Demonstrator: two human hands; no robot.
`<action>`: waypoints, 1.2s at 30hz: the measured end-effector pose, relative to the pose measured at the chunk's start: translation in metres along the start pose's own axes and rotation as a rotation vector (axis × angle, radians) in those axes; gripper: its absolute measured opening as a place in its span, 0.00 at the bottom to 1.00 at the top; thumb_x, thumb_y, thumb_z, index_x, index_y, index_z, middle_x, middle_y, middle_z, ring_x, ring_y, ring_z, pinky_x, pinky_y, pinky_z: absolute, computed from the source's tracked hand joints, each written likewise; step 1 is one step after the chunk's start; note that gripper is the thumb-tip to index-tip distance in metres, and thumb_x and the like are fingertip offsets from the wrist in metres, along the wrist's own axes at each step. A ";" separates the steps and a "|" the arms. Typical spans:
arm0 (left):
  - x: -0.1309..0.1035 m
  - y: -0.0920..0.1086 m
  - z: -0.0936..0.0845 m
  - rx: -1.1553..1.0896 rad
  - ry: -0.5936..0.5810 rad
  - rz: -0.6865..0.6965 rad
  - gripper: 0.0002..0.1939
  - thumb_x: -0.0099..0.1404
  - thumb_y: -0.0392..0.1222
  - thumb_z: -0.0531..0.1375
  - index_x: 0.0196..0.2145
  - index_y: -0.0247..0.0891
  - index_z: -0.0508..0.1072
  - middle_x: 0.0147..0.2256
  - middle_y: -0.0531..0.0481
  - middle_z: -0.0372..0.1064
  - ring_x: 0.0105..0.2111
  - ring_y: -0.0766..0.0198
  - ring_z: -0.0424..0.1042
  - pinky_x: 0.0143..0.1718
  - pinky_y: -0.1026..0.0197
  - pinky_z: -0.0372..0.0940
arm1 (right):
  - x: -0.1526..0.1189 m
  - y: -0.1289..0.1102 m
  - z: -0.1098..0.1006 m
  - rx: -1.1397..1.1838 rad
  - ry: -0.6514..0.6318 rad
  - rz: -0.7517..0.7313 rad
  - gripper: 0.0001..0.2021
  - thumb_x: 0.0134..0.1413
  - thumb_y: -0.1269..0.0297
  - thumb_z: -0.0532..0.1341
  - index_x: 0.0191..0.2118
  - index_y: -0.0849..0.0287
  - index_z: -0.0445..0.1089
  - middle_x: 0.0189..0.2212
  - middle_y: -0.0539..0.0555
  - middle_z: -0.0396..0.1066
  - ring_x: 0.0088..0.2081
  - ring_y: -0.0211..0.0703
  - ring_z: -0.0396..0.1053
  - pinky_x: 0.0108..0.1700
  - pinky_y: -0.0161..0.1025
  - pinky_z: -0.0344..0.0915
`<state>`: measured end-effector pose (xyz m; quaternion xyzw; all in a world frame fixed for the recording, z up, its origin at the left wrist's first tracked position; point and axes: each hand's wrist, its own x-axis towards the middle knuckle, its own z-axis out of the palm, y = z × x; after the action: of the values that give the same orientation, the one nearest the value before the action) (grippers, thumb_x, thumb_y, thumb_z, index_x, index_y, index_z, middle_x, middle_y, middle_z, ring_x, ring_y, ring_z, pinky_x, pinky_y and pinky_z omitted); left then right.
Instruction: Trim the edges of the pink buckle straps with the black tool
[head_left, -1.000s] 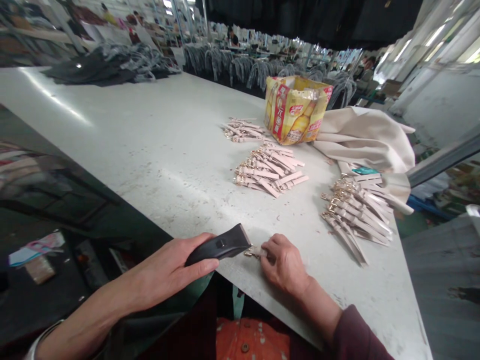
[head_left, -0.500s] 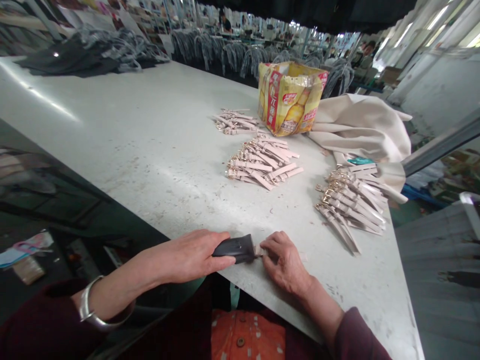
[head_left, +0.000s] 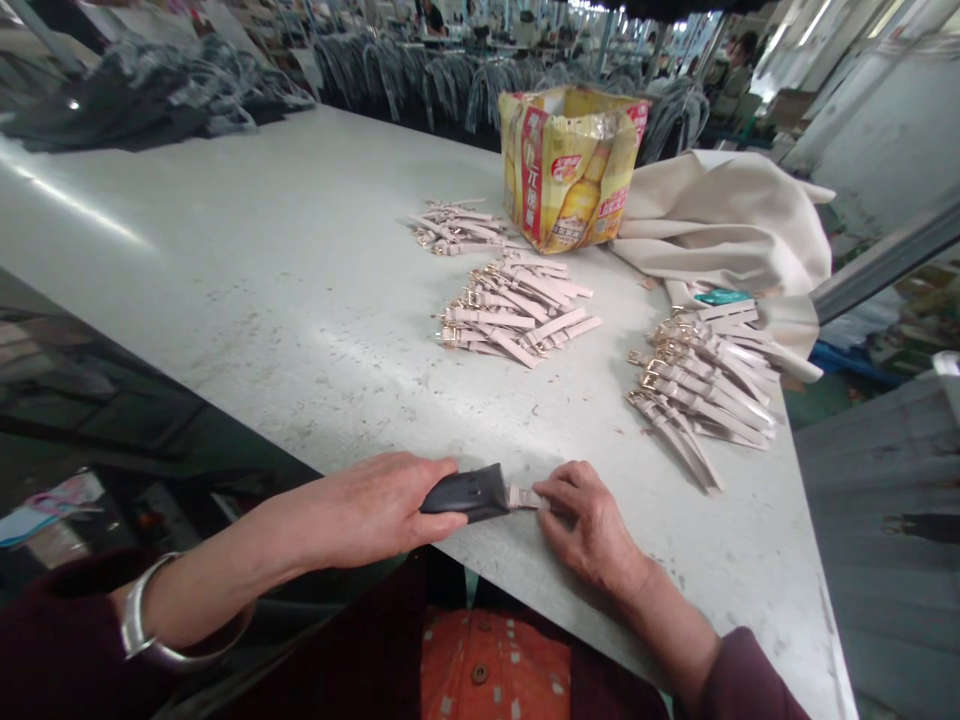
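Two narrow grips at near edge of desk [head_left: 300, 300]: left hand [head_left: 390, 505] wrapped around black handheld tool [head_left: 471, 493], right hand [head_left: 592, 525] in a fingertip pinch on short pale strap [head_left: 527, 498], its visible part between fingers and the tool's flared end. Three piles of buckled pale straps [head_left: 517, 312] farther back on same surface: two near yellow carton [head_left: 566, 175], one to the right beside cream fabric [head_left: 724, 220].
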<state>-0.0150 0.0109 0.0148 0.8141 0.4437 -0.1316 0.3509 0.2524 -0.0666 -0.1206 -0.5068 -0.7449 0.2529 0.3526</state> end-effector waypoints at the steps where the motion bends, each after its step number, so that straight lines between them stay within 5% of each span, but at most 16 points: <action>1: 0.000 0.001 0.001 0.006 0.001 -0.001 0.14 0.70 0.56 0.58 0.40 0.44 0.76 0.36 0.48 0.81 0.36 0.53 0.79 0.35 0.58 0.62 | 0.000 0.000 0.000 -0.006 0.001 -0.001 0.12 0.60 0.74 0.62 0.45 0.56 0.79 0.38 0.57 0.71 0.41 0.51 0.69 0.42 0.46 0.68; 8: 0.000 0.007 0.012 -0.032 0.045 -0.002 0.19 0.72 0.60 0.55 0.39 0.44 0.74 0.32 0.50 0.79 0.33 0.53 0.78 0.34 0.58 0.62 | 0.000 0.003 0.001 -0.036 -0.006 -0.016 0.13 0.60 0.74 0.62 0.46 0.56 0.81 0.36 0.57 0.71 0.40 0.50 0.69 0.42 0.46 0.68; 14: -0.006 -0.014 0.022 -0.046 0.118 -0.039 0.24 0.73 0.65 0.53 0.42 0.42 0.75 0.36 0.47 0.80 0.36 0.52 0.78 0.37 0.57 0.65 | 0.002 0.006 0.000 -0.014 0.002 -0.018 0.14 0.60 0.75 0.62 0.47 0.57 0.82 0.35 0.57 0.71 0.39 0.50 0.70 0.41 0.46 0.68; 18: -0.012 -0.021 0.015 -0.063 0.091 -0.050 0.23 0.72 0.64 0.54 0.40 0.43 0.76 0.34 0.50 0.80 0.35 0.54 0.78 0.35 0.58 0.64 | 0.004 0.005 -0.002 0.014 -0.025 -0.009 0.15 0.61 0.75 0.62 0.47 0.56 0.82 0.35 0.56 0.71 0.38 0.49 0.70 0.40 0.45 0.68; 27: 0.008 0.008 0.002 0.003 0.053 0.014 0.18 0.70 0.59 0.57 0.36 0.43 0.76 0.30 0.51 0.78 0.31 0.56 0.76 0.33 0.59 0.62 | 0.007 0.003 -0.005 0.008 -0.069 -0.023 0.13 0.57 0.78 0.61 0.41 0.57 0.81 0.35 0.56 0.70 0.39 0.48 0.68 0.41 0.44 0.66; 33: -0.004 -0.011 -0.002 0.024 0.181 -0.093 0.25 0.71 0.67 0.54 0.39 0.42 0.76 0.28 0.52 0.76 0.28 0.56 0.74 0.31 0.59 0.62 | 0.008 -0.001 -0.006 0.020 -0.098 -0.035 0.13 0.57 0.78 0.62 0.43 0.56 0.80 0.36 0.54 0.69 0.39 0.47 0.67 0.41 0.43 0.66; 36: -0.012 0.002 -0.008 0.092 0.185 -0.133 0.25 0.71 0.67 0.54 0.41 0.43 0.76 0.30 0.49 0.78 0.29 0.54 0.76 0.32 0.57 0.62 | 0.008 -0.002 -0.007 0.016 -0.107 -0.023 0.12 0.58 0.78 0.62 0.43 0.56 0.79 0.35 0.54 0.69 0.39 0.47 0.67 0.42 0.42 0.66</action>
<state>-0.0207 0.0077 0.0279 0.8068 0.5207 -0.0992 0.2610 0.2545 -0.0592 -0.1128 -0.4811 -0.7664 0.2817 0.3191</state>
